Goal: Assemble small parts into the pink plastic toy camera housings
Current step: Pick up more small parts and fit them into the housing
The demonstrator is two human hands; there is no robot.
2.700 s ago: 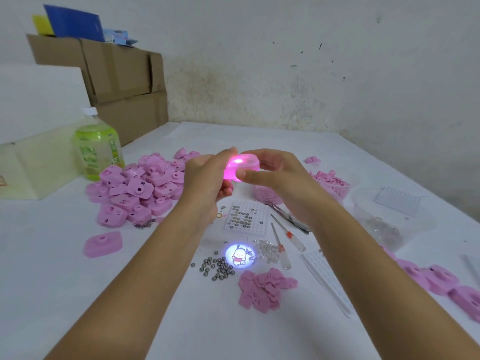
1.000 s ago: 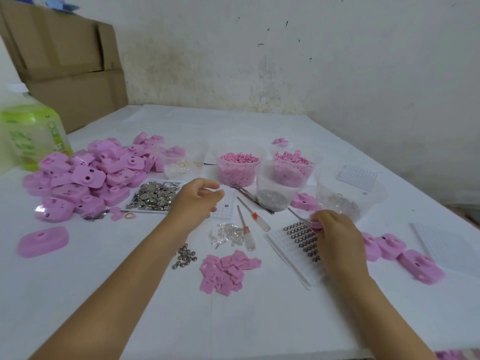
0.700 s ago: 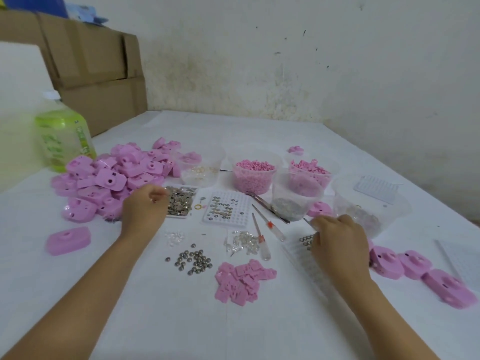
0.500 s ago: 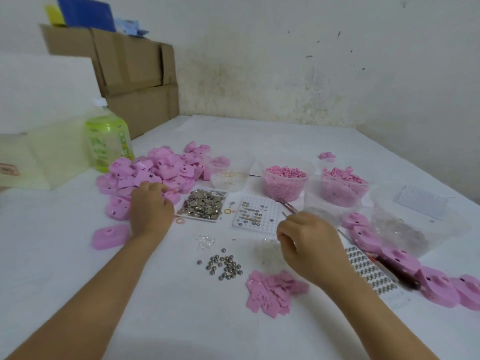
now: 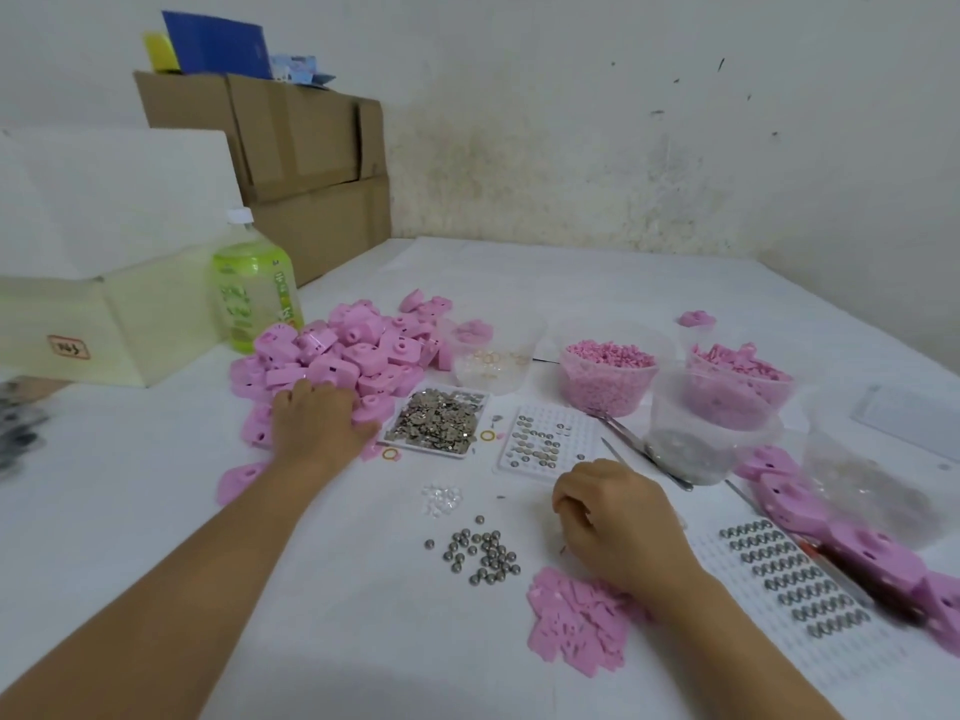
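The white table point(image 5: 571, 272) carries everything. At its left side lies the biggest thing on it, a loose pile of pink camera housings point(image 5: 343, 356); more housings lie along the right edge. The left hand point(image 5: 322, 423) rests palm-down on the near slope of the pile. Its fingers are hidden among the housings, so I cannot tell whether its grip has closed on one. The right hand point(image 5: 618, 522) sits nearer, fingers curled inward; whether that grip holds a small part is too hidden to say.

Just right of the left hand is a flat tray of metal bits point(image 5: 436, 420). Between the arms lie loose steel balls point(image 5: 480, 556), and a heap of pink flat pieces point(image 5: 571, 621) lies under the right wrist.

Judging from this, tugging one housing free could slide its neighbours onto the tray and spill it. A sweep of the right wrist could send the balls rolling.
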